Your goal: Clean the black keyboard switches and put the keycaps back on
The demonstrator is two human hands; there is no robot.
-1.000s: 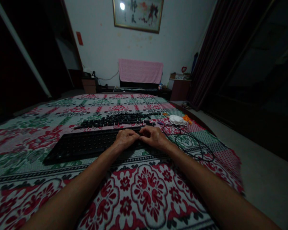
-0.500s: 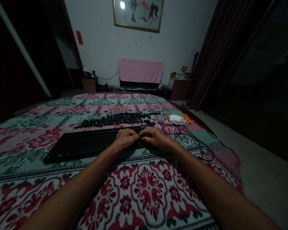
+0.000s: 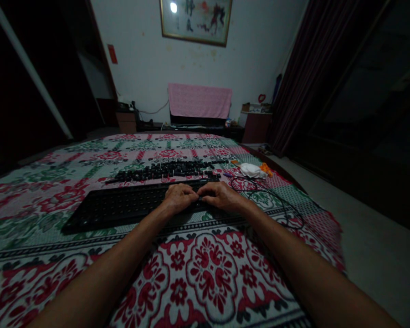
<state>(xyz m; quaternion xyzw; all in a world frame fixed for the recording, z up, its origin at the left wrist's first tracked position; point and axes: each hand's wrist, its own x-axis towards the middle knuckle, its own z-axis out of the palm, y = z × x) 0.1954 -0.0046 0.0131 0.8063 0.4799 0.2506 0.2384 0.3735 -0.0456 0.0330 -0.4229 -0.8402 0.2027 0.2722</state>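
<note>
A black keyboard [image 3: 123,203] lies on the patterned blanket, its left and middle part bared of keycaps, with rows of small pale spots showing. Over its right end, my left hand [image 3: 180,197] is closed, thumb and fingers pressed together. Facing it, my right hand [image 3: 220,194] is curled in a pinch, its fingertips almost meeting the left ones. Whatever sits between the fingertips is too small and dark to make out. Behind the keyboard, many loose black keycaps [image 3: 171,169] lie in a long, uneven band.
A black cable [image 3: 283,202] loops over the blanket [image 3: 212,273] on the right. Beyond it lie a white crumpled cloth or tissue [image 3: 252,171], an orange item [image 3: 266,169] and a purple pen-like object [image 3: 228,175]. The blanket's edge drops to the floor at the right.
Both hands stay at the same spot on the keyboard; the right fingertips have shifted very slightly. The view has tilted a touch. Nothing else has visibly moved.
</note>
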